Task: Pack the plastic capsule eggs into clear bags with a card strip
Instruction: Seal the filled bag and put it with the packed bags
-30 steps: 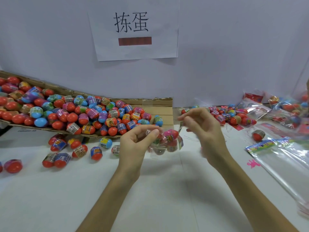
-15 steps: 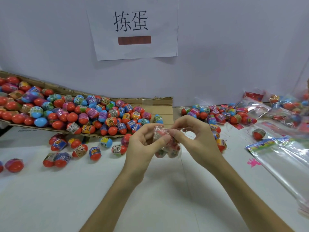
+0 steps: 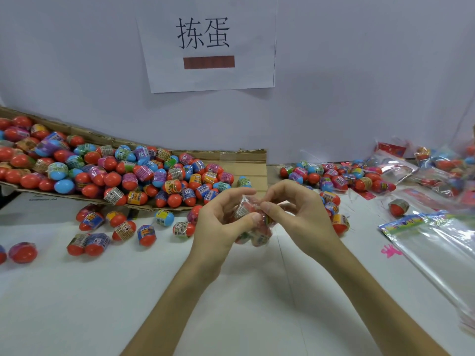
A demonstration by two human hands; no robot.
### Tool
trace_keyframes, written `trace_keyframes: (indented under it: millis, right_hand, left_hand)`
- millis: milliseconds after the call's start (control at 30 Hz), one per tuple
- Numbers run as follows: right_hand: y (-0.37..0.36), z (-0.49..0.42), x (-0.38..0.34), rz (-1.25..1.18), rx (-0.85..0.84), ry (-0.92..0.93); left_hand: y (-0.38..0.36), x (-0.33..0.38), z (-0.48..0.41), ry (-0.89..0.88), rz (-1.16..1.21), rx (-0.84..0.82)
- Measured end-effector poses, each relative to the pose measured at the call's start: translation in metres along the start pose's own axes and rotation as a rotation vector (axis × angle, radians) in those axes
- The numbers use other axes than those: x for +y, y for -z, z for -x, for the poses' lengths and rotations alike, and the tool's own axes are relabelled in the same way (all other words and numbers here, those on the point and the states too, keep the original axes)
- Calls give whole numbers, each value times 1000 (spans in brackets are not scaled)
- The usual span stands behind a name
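Both grips closed: left hand [image 3: 218, 222] & right hand [image 3: 295, 214] pinch small bag of eggs [image 3: 253, 224] above table [image 3: 231, 304].

Plain pale wall [image 3: 359, 73], white paper sign [image 3: 208, 44] with black characters, white tabletop [image 3: 102, 304], even light

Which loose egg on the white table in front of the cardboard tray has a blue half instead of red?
The blue egg just below the cardboard tray's front edge, left of the left hand. Other loose eggs there show red halves.
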State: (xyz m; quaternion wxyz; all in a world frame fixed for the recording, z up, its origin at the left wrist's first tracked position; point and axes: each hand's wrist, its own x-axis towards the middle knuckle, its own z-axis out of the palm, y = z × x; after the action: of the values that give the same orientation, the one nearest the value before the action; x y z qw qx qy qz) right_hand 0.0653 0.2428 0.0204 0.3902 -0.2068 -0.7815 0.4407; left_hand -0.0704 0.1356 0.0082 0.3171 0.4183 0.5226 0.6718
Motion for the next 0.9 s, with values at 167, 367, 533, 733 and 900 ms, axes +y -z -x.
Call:
trace_keyframes:
  millis: [167,367,533,733,900]
  right_hand:
    - [8,-2,1,-27,-67,-29]
    - [7,-2,2,51,-62,-7]
    - [5,0,2,73,-99,-6]
    - [10,-2,0,18,-88,-10]
    - [13,-4,1,-76,-125,-58]
  left_hand:
    - [2,0,0,-19,-11,20]
    - [2,1,0,-30,-67,20]
    - [2,2,0,-58,-55,-8]
    - [4,2,-3,-24,-14,108]
    - [7,4,-4,-17,91,124]
